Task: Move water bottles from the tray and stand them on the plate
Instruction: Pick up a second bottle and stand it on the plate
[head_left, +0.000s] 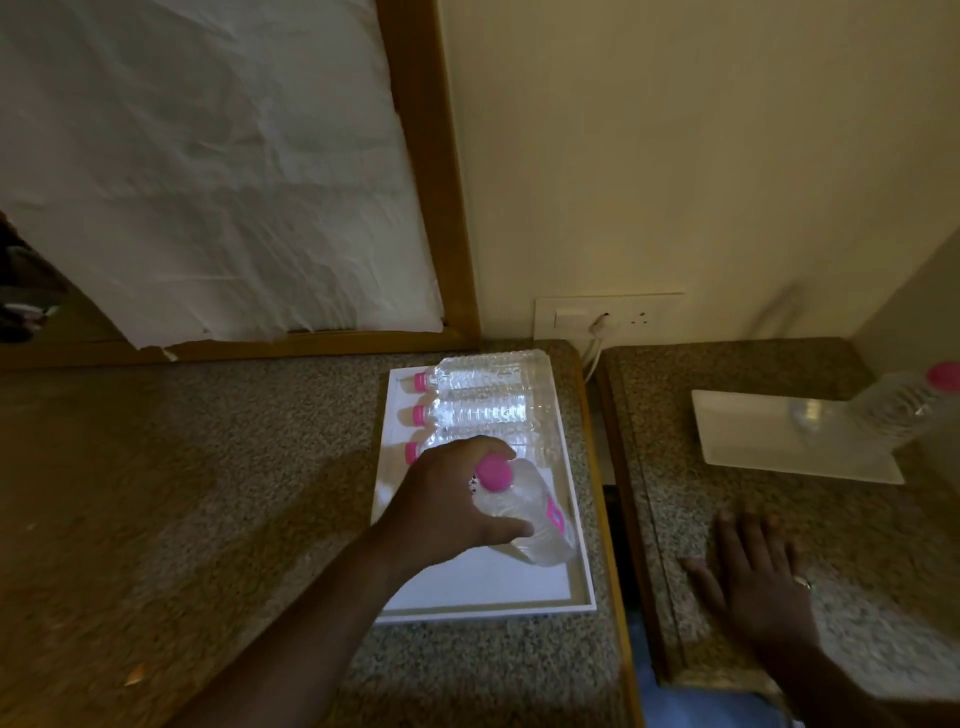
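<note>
A white tray (483, 587) lies on the left granite counter. Three clear water bottles with pink caps (488, 413) lie side by side at its far end. My left hand (452, 499) is shut on a fourth water bottle (535, 525) near its pink cap, holding it tilted just above the tray. On the right counter sits a white rectangular plate (753, 441), and one pink-capped bottle (904, 410) stands on its far right part. My right hand (753, 582) rests flat on the right counter, fingers spread, in front of the plate.
A narrow gap (618, 519) separates the two granite counters. A wall socket with a white cable (600, 325) is behind the tray. A wood-framed panel covered with white paper (208, 182) leans at the back left. A wall corner rises at the far right.
</note>
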